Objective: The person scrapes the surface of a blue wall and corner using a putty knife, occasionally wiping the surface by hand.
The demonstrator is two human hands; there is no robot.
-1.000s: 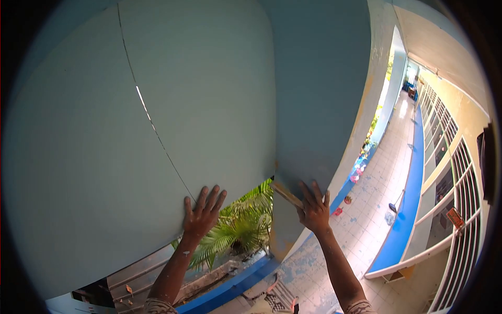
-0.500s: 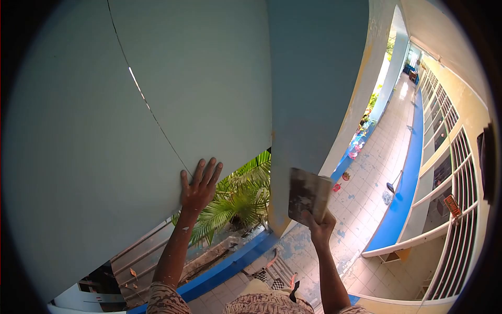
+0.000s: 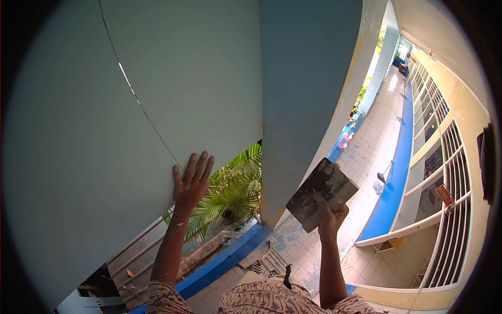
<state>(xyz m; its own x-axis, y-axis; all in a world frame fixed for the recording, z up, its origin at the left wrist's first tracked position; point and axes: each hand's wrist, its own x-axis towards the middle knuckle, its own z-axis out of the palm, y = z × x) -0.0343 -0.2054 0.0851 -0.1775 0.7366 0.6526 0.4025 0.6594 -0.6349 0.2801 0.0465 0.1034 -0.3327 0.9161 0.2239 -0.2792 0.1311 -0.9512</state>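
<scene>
Grimy grey putty knife (image 3: 322, 194) in right hand (image 3: 331, 217), blade broad, plaster-crusted

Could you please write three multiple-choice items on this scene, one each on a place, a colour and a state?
1. Where is the left hand?
A. flat on the pale panel
B. on the railing
C. holding the palm

2. What colour is the floor strip along the corridor?
A. red
B. blue
C. green

3. How is the scraper blade in the right hand?
A. lying on the floor
B. pressed against the panel
C. held clear of the panel

Answers: A, the palm and fingers lie on the panel; B, the strip is blue; C, the blade is raised in the air.
</scene>
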